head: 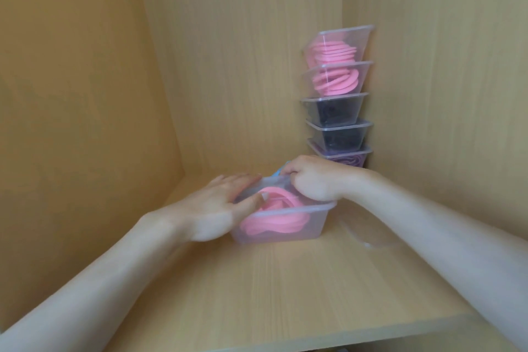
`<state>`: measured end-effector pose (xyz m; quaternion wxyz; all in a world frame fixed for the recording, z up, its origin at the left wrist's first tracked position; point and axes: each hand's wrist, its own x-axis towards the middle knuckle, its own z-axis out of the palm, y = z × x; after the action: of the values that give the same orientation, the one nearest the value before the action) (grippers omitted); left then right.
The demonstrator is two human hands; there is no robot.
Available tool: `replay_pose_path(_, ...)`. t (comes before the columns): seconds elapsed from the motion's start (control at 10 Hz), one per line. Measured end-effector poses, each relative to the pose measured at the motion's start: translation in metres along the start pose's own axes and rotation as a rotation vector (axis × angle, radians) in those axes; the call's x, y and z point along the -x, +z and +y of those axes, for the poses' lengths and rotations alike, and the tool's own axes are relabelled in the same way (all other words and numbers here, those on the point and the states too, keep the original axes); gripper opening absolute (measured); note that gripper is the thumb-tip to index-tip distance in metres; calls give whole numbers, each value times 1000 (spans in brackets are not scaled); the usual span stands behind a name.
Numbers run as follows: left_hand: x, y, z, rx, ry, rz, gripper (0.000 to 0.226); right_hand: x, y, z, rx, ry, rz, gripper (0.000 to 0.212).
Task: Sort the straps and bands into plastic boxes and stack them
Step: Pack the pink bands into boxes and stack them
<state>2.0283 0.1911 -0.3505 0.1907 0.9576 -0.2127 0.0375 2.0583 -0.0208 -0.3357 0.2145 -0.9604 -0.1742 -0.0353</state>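
A clear plastic box [308, 226] holding pink bands [271, 223] sits on the wooden shelf [257, 294] in front of me. My left hand [217, 208] rests with straight fingers on the box's left rim and its clear lid. My right hand [314, 180] curls over the far right rim and grips it; a bit of something blue [278, 177] shows beside its fingers. In the back right corner stands a stack of several boxes [337, 100]: pink bands in the top two, dark bands below, purple at the bottom.
I am looking into a wooden cabinet, with a side wall on the left [71, 94], a back panel [243, 51] and a right wall [443, 80]. The shelf's front edge [285, 334] runs along the bottom of the view.
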Motion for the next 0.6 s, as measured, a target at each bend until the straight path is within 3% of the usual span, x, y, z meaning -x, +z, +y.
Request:
replay_pose_path(0.1,-3,-3,-3,-104,16,-17,69,-3,3,2,-9,0,46,25)
replay_pose_path(0.2,-6,-4,-7,-90,47,-1,76,-1,2,6,6,-62,72,46)
replay_pose_path(0.3,-6,-2,-10,45,61,22,74,2,2,6,-46,-121,-8,62)
replay_pose_path(0.6,-7,5,-15,212,45,76,51,13,1,3,-8,-268,-186,63)
